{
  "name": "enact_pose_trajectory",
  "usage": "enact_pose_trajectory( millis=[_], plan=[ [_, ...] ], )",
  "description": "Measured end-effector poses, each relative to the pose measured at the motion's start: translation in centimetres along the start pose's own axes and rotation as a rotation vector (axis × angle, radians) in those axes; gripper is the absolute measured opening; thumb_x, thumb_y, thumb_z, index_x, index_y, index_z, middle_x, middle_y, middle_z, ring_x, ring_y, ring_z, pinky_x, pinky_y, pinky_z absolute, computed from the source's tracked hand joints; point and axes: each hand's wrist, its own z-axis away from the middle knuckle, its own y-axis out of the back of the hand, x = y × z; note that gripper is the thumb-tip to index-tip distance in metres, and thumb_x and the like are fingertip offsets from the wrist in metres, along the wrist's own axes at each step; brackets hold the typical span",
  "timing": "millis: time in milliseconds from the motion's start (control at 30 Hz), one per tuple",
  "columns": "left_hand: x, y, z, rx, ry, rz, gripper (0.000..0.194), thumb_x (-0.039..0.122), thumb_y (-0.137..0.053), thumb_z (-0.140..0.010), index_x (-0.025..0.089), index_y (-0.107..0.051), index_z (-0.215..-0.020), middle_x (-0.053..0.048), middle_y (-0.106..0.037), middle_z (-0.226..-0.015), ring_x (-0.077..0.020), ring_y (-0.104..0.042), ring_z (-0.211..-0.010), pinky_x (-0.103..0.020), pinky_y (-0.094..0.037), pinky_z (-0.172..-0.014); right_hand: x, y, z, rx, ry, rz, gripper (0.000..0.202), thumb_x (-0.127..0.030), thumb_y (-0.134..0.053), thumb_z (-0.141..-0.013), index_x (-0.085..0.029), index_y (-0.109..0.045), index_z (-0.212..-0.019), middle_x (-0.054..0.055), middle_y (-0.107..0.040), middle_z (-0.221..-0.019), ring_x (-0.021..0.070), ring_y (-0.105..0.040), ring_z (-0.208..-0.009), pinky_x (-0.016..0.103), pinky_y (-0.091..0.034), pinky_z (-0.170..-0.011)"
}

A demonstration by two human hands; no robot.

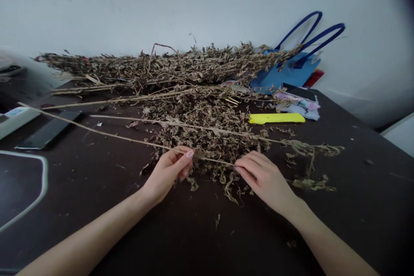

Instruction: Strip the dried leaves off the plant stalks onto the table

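Observation:
A long dried plant stalk (116, 136) runs from the far left across to my two hands. My left hand (171, 168) pinches it near the middle of the table, thumb against fingers. Farther right, my right hand (263, 177) grips the same stalk with closed fingertips. Leafy ends (312, 183) show beyond my right hand. Under and behind the hands lies a heap of crumbled dry leaves (200, 114). Another thin stalk (194, 126) rests across that heap, with withered leaves at its right end.
Along the wall lies a big bundle of dried plants (155, 69). A blue bag (278, 75) stands at the back right. Nearby are a yellow-handled tool (277, 118), scissors handles (233, 101) and a dark phone (299, 91). Another phone (50, 131), a power strip (19, 120) and a white cable (43, 181) lie left.

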Motion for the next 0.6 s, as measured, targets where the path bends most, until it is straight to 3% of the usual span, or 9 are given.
enact_pose_trajectory(
  millis=[100,600],
  plan=[
    [-0.10,0.21,-0.06,-0.035,-0.005,-0.062,0.017,0.034,-0.058,-0.082,0.017,-0.055,-0.084,0.007,-0.038,-0.050,-0.0056,-0.031,-0.043,-0.019,-0.023,-0.042,-0.10,0.02,0.00,0.007,-0.010,-0.020,0.016,-0.019,-0.042,-0.090,-0.018,-0.059,-0.088,0.005,-0.059,-0.081,0.0158,-0.054,-0.078,0.032,-0.045,-0.072],
    [0.56,0.24,0.01,-0.060,-0.024,-0.302,0.021,0.034,-0.061,-0.077,0.016,-0.052,-0.079,0.007,-0.039,-0.054,-0.0057,-0.033,-0.043,-0.019,-0.027,-0.041,0.18,-0.46,0.22,-0.011,-0.049,-0.008,0.017,-0.020,-0.042,-0.091,-0.019,-0.059,-0.090,0.005,-0.060,-0.085,0.0135,-0.057,-0.076,0.027,-0.046,-0.069]
  ],
)
